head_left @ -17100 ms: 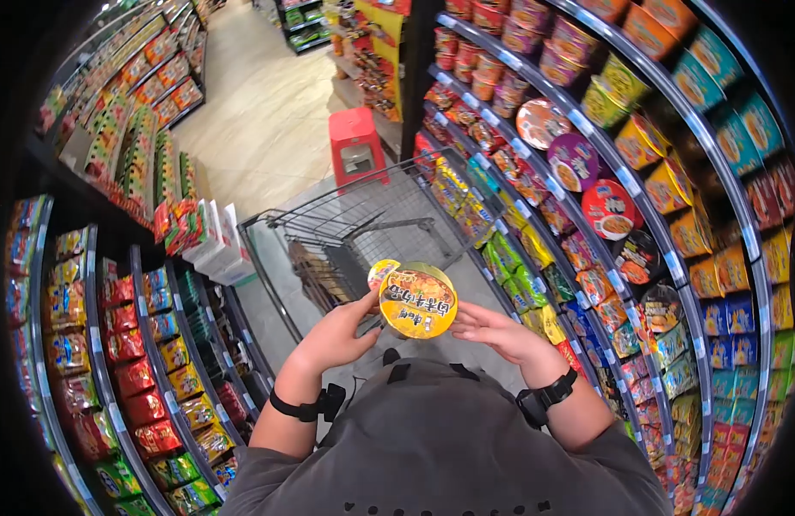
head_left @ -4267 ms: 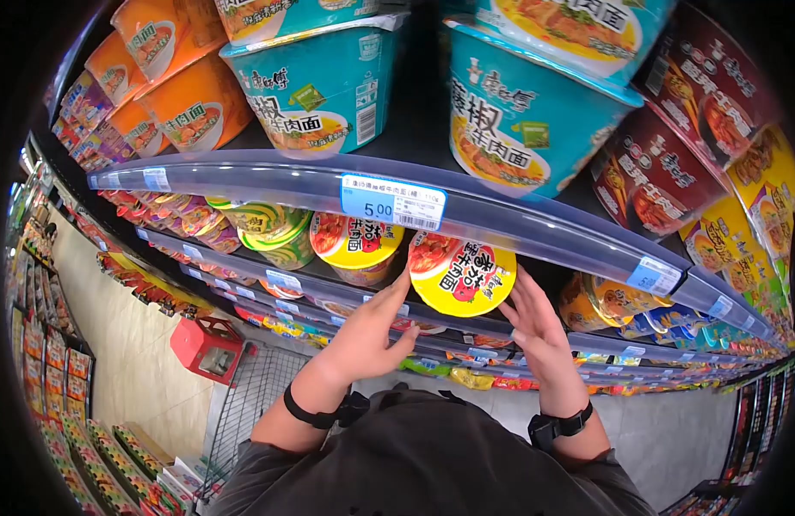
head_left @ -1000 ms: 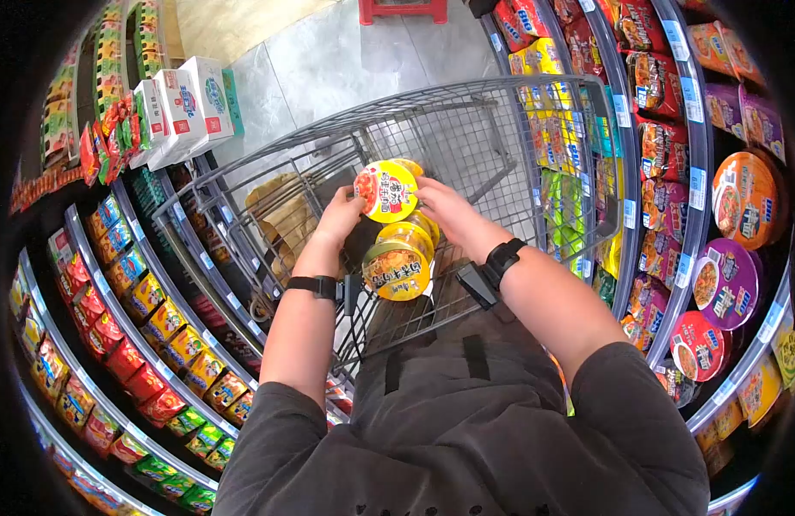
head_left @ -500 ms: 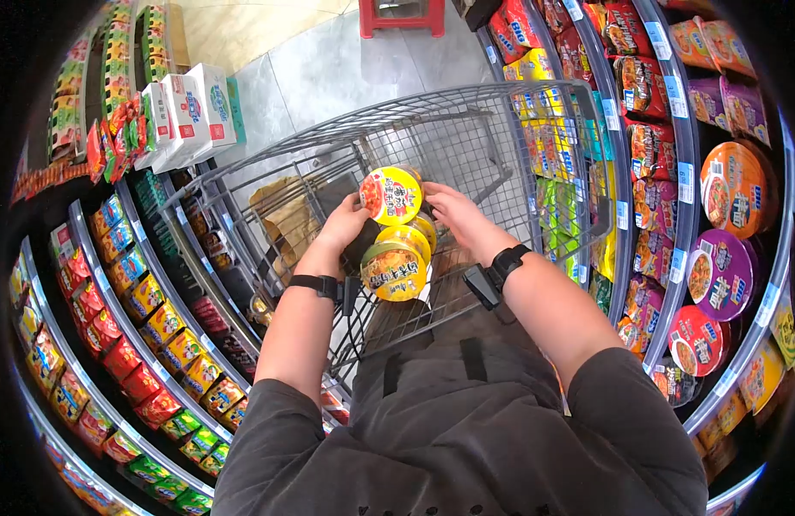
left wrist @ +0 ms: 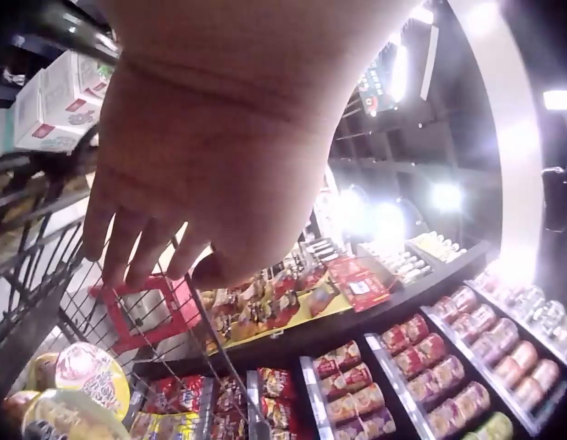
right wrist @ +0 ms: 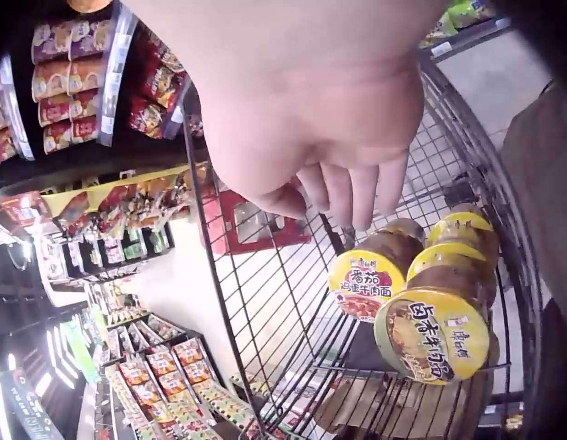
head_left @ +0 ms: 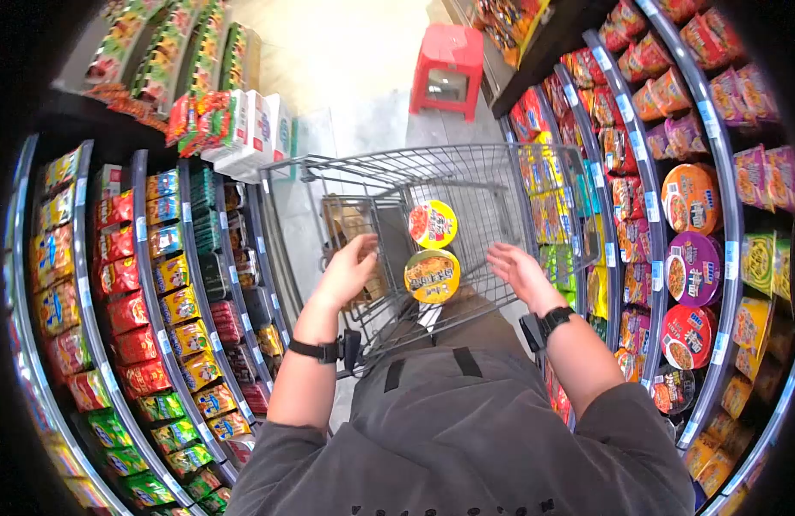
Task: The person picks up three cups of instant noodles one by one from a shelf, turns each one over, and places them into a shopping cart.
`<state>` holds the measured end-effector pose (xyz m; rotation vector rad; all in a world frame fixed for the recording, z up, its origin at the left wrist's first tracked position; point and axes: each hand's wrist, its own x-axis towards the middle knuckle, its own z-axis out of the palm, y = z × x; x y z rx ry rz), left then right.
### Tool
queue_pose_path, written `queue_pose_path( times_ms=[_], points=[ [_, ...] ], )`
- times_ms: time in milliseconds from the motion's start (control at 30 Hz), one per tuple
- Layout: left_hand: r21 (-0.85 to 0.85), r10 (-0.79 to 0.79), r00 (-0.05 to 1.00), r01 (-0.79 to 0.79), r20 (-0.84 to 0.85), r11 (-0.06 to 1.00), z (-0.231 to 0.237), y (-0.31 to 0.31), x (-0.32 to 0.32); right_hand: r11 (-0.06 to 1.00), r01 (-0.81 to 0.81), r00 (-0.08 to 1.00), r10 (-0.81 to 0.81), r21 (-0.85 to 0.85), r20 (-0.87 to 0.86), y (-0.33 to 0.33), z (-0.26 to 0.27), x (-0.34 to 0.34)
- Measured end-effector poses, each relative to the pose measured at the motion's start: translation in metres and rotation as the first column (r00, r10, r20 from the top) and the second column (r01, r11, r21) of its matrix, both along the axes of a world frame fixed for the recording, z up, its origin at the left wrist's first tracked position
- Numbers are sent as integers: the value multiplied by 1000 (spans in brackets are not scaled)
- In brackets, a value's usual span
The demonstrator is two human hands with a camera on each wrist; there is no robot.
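Two noodle cups with printed lids show at the top of stacks in the cart: a yellow-rimmed one with a red and white lid (head_left: 433, 224) and a yellow one with a green rim (head_left: 432, 277) nearer the body. In the right wrist view, more yellow cups sit under and behind the green-rimmed noodle cup (right wrist: 434, 339). My left hand (head_left: 348, 268) hovers left of the cups, over the cart's side, fingers relaxed and holding nothing. On the other side my right hand (head_left: 522, 273) is likewise relaxed and apart from the cups; its fingers (right wrist: 364, 188) hang loosely above the basket.
The wire shopping cart (head_left: 535, 155) stands in front of me in an aisle. A brown package (head_left: 350, 228) lies in its left part. A red stool (head_left: 447, 69) is beyond it. Shelves of noodle packs flank both sides, and white boxes (head_left: 251, 133) stand at left.
The red-and-white-lidded noodle cup, taken at the shelf earlier, was between both hands over the cart a second ago. Now it sits in the cart and both hands have let go and spread apart.
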<state>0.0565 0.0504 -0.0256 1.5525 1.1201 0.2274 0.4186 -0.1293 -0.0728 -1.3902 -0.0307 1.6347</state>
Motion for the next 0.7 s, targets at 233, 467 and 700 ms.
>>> queue_pose_path(
  times_ms=[233,467,700],
  points=[
    [79,90,985,-103,147,992,49,-38,-94,994,75,994,-81,81,70,-66,61,-36],
    [57,66,988,-75,142,996,54,-55,-119,985,141,979,-154,98,137,-158,77,-77],
    [110,-117,983,102,141,989,70,-69,-81,947,294,939,-312,128,146,-239,96,-100]
  ],
)
